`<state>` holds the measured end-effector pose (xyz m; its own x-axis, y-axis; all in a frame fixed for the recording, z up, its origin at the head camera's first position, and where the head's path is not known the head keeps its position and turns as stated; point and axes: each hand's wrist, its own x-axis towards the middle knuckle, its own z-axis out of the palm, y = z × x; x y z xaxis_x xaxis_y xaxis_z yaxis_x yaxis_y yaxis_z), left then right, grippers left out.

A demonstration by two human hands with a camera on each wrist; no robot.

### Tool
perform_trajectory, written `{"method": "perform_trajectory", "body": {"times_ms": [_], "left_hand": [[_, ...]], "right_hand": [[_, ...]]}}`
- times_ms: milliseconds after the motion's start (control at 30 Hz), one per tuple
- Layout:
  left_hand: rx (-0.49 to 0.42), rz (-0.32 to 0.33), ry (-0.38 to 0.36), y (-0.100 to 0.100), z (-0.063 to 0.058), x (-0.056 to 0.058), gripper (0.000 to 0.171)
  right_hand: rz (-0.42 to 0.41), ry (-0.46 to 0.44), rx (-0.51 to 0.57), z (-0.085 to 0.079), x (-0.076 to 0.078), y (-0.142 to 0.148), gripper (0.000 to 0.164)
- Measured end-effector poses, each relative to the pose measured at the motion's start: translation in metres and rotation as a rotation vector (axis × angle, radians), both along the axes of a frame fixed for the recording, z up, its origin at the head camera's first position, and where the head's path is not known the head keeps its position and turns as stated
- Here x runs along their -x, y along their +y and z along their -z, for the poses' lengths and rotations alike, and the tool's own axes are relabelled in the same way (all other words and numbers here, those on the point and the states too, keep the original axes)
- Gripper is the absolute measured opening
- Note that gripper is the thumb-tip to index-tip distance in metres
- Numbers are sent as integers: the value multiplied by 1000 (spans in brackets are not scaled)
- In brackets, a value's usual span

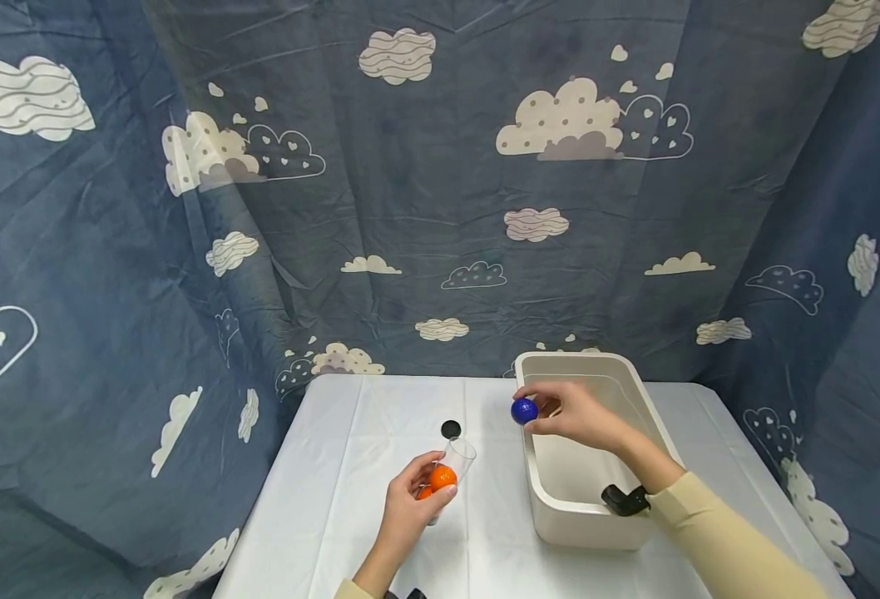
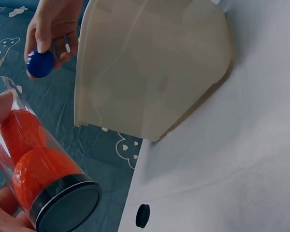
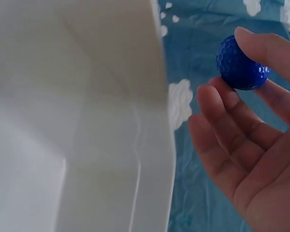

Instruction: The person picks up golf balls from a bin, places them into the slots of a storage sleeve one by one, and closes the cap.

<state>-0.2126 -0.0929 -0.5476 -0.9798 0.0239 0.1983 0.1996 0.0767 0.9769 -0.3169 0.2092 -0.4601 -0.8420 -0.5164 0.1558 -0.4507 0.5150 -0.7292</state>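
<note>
My left hand grips a clear plastic tube, its open end tilted up and its black base down. Two orange balls sit inside the tube, one above the other. My right hand pinches a dimpled blue golf ball between thumb and fingertips. In the head view the blue golf ball is at the left rim of a white bin, up and to the right of the tube. A round black cap lies on the table just beyond the tube's mouth.
The deep bin stands on the right of the white-covered table; the right forearm reaches across it. A dark blue cloud-print curtain surrounds the table at the back and sides. Black wrist gear shows at the right sleeve.
</note>
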Motion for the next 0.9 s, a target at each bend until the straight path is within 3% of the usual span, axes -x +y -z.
{"method": "perform_trajectory", "body": {"times_ms": [233,900], "left_hand": [[-38,22,30,-6,26,12,47],[-27,51,13,-7,22,9,48]], "right_hand": [[-40,-24,40,-1,-19,-23,47],[-140,-5,44,1,-43,-66,47]]}}
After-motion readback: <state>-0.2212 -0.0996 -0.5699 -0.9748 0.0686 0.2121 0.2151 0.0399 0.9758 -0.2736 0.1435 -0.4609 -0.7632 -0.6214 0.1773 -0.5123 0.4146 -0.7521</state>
